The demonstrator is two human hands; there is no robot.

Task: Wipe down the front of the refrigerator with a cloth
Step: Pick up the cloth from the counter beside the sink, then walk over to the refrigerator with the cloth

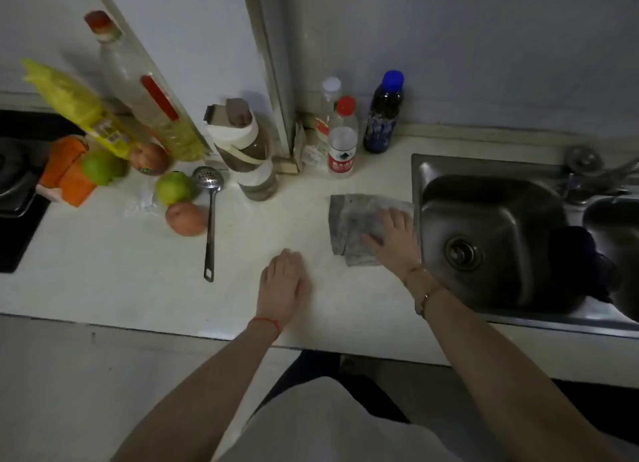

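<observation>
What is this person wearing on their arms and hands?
Both forearms are bare, with no sleeves or gloves in view. The left hand has a thin red string around its wrist. The right hand has a slim gold-toned bracelet at its wrist.

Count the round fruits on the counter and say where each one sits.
4. A green fruit beside the orange packet, a red fruit behind it, a green fruit next to the ladle, a red fruit in front. Others may be hidden.

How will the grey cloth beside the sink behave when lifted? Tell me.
The grey cloth lies flat in folded layers under the right hand, so it will probably droop and unfold. It looks thin, likely light. Whether it is wet cannot be told.
</observation>
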